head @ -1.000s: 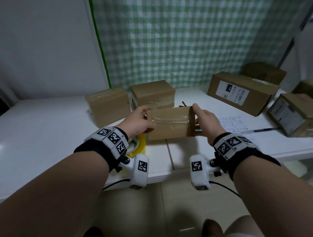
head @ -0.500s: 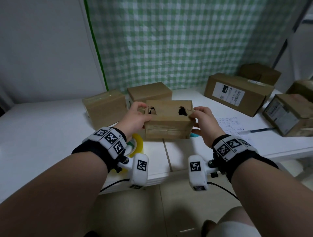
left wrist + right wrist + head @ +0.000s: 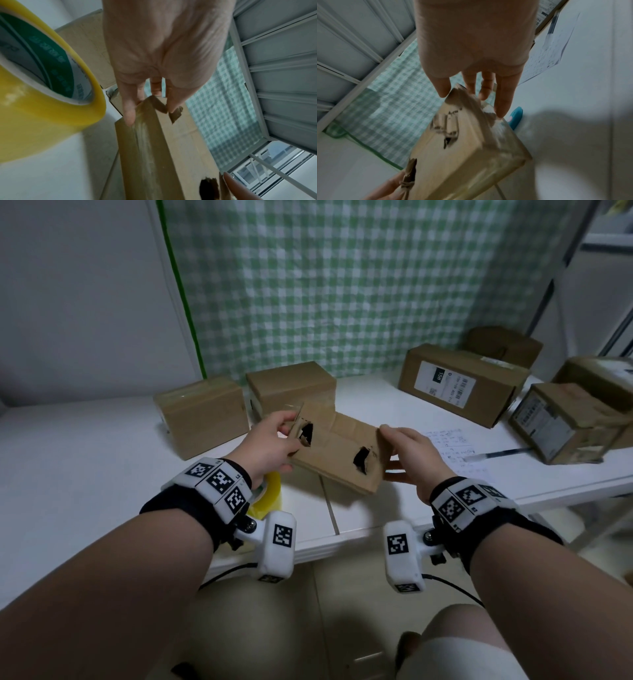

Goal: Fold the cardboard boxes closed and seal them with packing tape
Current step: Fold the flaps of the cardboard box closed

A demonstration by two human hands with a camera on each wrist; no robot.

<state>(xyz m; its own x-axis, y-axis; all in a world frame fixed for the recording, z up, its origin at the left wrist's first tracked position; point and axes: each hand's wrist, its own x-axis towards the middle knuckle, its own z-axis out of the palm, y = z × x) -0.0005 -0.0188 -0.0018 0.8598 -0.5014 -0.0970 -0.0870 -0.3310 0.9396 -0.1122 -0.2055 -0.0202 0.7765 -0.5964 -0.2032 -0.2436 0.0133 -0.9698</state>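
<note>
A small cardboard box (image 3: 337,451) with two torn holes in its upper face is held tilted above the white table (image 3: 85,460). My left hand (image 3: 270,445) grips its left end, thumb and fingers pinching a flap by one hole. My right hand (image 3: 409,453) grips the right end, fingers on top and thumb below. Clear tape shines along the box (image 3: 145,142) in the left wrist view, and over its near corner (image 3: 471,148) in the right wrist view. A yellow tape roll (image 3: 265,494) lies on the table under my left wrist and looms large as the roll (image 3: 42,94) in the left wrist view.
Two closed boxes (image 3: 202,414) (image 3: 291,386) stand behind the held one. Several labelled boxes (image 3: 462,383) (image 3: 561,422) sit at the right. A printed paper (image 3: 452,443) and a pen (image 3: 496,455) lie near my right hand, and a blue object (image 3: 516,117) lies under the box. A checked curtain (image 3: 342,285) hangs behind.
The box has been rolled from its taped face to the face with two torn holes, then turned so its right end swings toward me. Both hands kept hold of it.
</note>
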